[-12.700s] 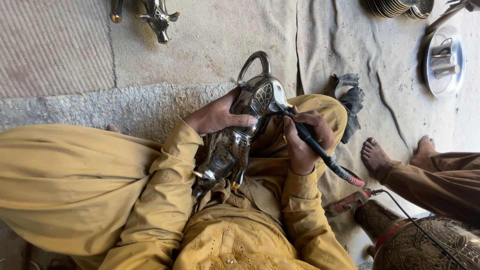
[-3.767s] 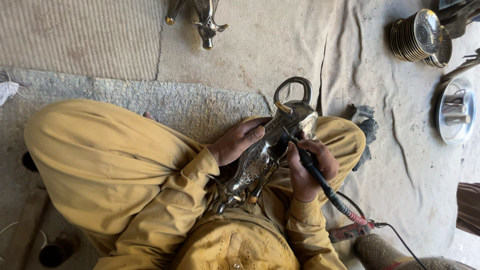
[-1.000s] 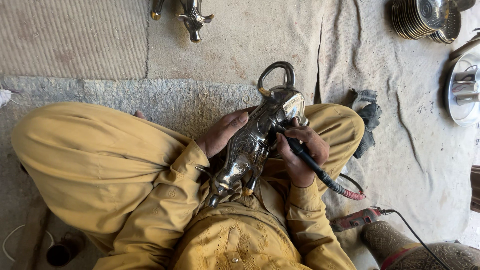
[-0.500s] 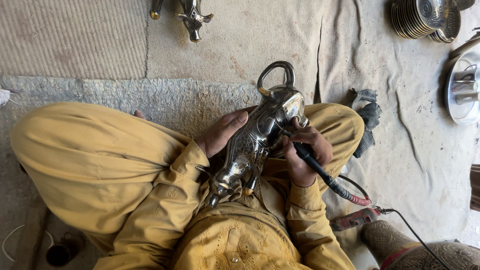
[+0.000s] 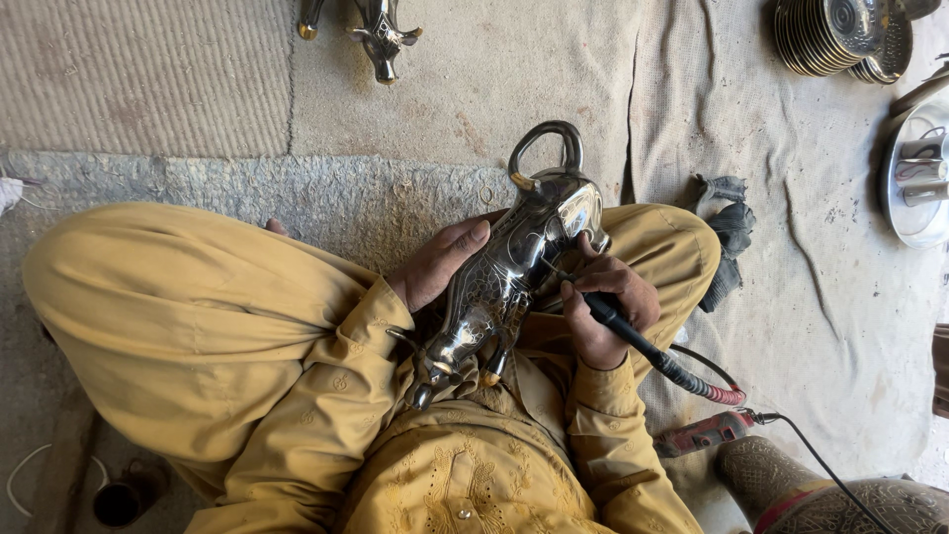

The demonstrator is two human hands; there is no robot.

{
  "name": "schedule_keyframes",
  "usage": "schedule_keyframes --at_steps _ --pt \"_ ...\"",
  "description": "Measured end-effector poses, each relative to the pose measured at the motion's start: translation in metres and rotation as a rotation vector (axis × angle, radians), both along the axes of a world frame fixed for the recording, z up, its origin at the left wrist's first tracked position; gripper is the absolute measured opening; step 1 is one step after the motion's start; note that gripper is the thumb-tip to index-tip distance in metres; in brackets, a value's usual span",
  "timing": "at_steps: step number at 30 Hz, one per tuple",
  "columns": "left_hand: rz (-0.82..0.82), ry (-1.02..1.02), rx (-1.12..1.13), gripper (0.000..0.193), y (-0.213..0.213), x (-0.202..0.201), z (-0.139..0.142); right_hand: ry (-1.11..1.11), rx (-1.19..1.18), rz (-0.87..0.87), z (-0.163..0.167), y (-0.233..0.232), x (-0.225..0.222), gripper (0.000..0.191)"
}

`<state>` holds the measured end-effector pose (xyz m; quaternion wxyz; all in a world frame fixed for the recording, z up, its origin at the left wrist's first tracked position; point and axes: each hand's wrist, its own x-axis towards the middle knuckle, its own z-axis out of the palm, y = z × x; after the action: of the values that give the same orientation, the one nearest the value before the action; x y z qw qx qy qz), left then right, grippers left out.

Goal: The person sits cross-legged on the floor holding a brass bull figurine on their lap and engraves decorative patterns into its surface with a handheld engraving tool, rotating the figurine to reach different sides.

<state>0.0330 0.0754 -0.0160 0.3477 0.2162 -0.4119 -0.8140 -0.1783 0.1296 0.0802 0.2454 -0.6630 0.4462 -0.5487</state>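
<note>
A shiny dark metal bull figurine (image 5: 514,267) with curved horns lies across my lap, head pointing away from me. My left hand (image 5: 435,262) cups its side and steadies it. My right hand (image 5: 608,307) grips a black pen-like engraving tool (image 5: 618,324), whose tip rests on the bull's shoulder. The tool's flexible shaft runs down to a red fitting (image 5: 707,432) by my right knee. I sit cross-legged in mustard-yellow clothes.
A second metal bull (image 5: 376,30) stands on the floor ahead. Stacked metal plates (image 5: 825,35) and a round steel tray (image 5: 914,178) lie at the upper right. A dark rag (image 5: 727,227) sits beside my knee. An engraved metal piece (image 5: 820,489) is at the lower right.
Over the last second my right hand shifted the tool slightly along the bull's shoulder. The bull and my left hand have stayed put. Earlier the view swung a little.
</note>
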Motion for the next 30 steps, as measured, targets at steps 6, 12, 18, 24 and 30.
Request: schedule_keyframes --at_steps 6,12,18,24,30 --pt "0.003 0.02 -0.001 0.069 0.0 0.0 0.002 0.021 -0.017 0.041 0.003 -0.001 0.001 0.013" --pt "0.002 0.016 -0.025 0.069 0.001 0.003 0.008 0.058 -0.041 0.094 0.007 -0.004 0.003 0.012" --pt "0.001 0.008 -0.023 0.07 0.001 0.003 0.01 0.202 -0.04 0.083 0.015 -0.003 0.007 0.013" --pt "-0.008 -0.074 -0.043 0.071 0.001 0.003 0.01 0.18 -0.063 0.053 0.014 0.001 0.011 0.012" --pt "0.043 -0.117 -0.23 0.074 0.002 0.0 0.01 0.101 -0.043 0.008 0.007 0.003 0.008 0.012"
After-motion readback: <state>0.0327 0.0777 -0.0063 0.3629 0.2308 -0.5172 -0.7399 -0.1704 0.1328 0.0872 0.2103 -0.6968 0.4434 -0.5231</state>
